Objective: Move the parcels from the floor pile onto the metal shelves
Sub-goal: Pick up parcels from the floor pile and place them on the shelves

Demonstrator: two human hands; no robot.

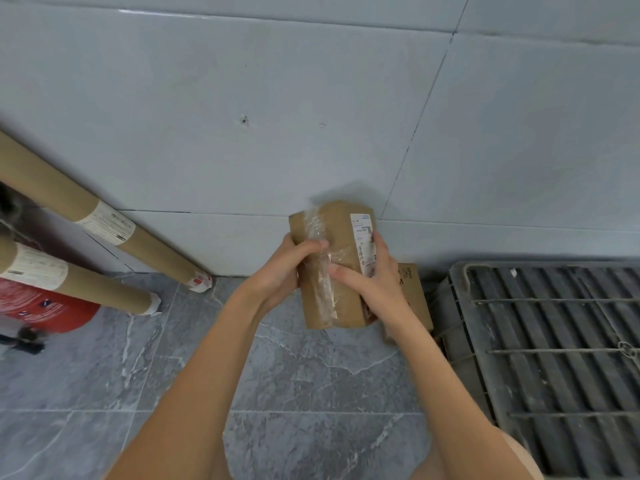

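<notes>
Held in both hands, above the grey marbled floor tiles (311,375) and in front of the pale grey tiled wall (242,98): a small brown cardboard parcel (343,244) sealed with clear glossy tape (320,282) running along its length. Stuck on the parcel's right side, a white shipping label (363,237) with a barcode and small print, too blurred to read.

Left hand (287,271) wrapped round the parcel's left edge, thumb laid across the front over the tape, fingers hidden behind. Right hand (370,282) clasping the parcel's right edge, thumb pressed on the front beside the tape, forefinger up over the label. Parcel upright between the two palms, its top well above the fingers, its lower end below the wrists.

Just behind the parcel to the right, partly hidden by the right hand, a second brown cardboard box (414,296) on the floor with dark printing on its top, not legible. Further right of the parcel, a dark grey slatted plastic crate (554,341). Left of the parcel, two long brown cardboard tubes (156,251) leaning against the wall, each bearing a white label with unreadable print, and below them a red cylinder (45,310) with white lettering too blurred to make out.
</notes>
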